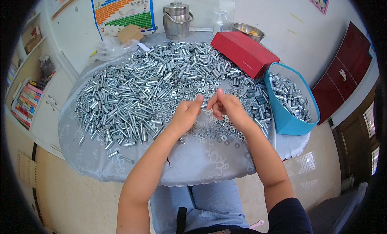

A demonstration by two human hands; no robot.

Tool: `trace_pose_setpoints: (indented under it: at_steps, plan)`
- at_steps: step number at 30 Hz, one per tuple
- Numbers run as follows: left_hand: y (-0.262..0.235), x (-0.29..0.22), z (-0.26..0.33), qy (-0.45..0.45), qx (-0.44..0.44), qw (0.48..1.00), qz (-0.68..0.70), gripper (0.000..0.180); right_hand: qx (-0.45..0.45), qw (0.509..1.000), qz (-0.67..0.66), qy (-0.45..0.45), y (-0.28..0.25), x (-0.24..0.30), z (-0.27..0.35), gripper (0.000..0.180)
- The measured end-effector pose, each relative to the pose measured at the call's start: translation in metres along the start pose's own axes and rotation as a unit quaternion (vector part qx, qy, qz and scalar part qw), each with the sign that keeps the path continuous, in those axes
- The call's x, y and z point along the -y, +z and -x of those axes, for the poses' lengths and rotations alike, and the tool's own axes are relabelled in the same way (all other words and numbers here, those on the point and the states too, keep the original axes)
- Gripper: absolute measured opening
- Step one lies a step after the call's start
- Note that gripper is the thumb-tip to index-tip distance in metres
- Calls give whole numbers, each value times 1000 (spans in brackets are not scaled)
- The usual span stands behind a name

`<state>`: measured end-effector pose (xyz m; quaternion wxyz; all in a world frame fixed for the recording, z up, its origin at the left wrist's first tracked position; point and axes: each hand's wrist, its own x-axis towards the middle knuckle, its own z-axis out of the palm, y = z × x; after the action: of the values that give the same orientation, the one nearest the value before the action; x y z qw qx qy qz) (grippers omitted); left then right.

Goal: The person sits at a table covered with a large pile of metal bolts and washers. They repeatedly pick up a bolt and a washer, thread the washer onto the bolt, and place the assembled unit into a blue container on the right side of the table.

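A small silvery part point(204, 106), too small to make out clearly, is pinched between the fingertips of the left hand point(186, 113) and the right hand point(226, 106), just above the bench point(193, 165), over a scatter of washers point(209, 131). Both grips are pressed together on it, thumb against forefinger; whether a washer is being slid onto a bolt or a sleeve cannot be told.

For this fitting to be done well, the part is best held level and close to the cloth, so that anything dropped falls among the loose washers rather than off the near edge. The two pieces should be lined up end to end before being pushed together, and not forced at a slant.

Beyond the hands, a wide heap of metal sleeves and bolts point(137, 89) is spread over the bench. To the right a blue container point(284, 121) is partly filled with similar pieces, and it lies within easy reach of the right hand. A red box point(242, 50) lies behind it.
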<state>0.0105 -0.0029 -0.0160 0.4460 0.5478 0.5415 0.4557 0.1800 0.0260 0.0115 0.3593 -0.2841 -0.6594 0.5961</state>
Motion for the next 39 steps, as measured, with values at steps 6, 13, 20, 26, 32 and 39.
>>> trace_pose_setpoints:
  at_steps: [6,13,20,26,32,39]
  plan:
    - [4,-3,4,14,12,1000,20,54,-28,997,-68,6,-6,2,-2,49]
    - [1,0,-1,-17,34,995,91,53,-67,996,-49,-12,-5,-2,-4,42]
    - [-3,1,-3,-32,1,993,114,54,-59,998,-17,-10,0,0,-2,36]
    - [-2,-2,-2,-19,-1,996,87,55,-74,997,-25,-12,1,6,1,38]
    - [-2,-2,0,-9,8,997,79,55,-56,998,-7,-14,3,6,2,35]
    - [-2,-4,2,7,-2,1000,27,56,-50,998,-16,-28,5,7,5,34]
